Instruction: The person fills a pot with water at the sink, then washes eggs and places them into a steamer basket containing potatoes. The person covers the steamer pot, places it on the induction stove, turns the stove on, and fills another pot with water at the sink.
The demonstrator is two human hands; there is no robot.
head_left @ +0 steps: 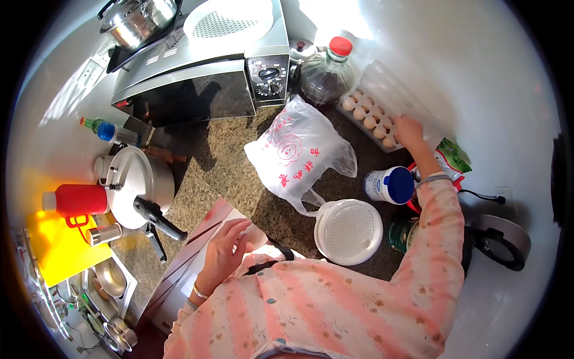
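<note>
Right hand (409,131): at clear plastic egg tray (361,124), table's (227,143) far-right corner; grip, can't tell
Left hand (226,252): loosely curled
White plastic bag (308,143): red Chinese characters, smiling flower

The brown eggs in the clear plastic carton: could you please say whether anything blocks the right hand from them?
Nothing visible does: the right hand is at the open clear plastic carton, beside the brown eggs.
</note>
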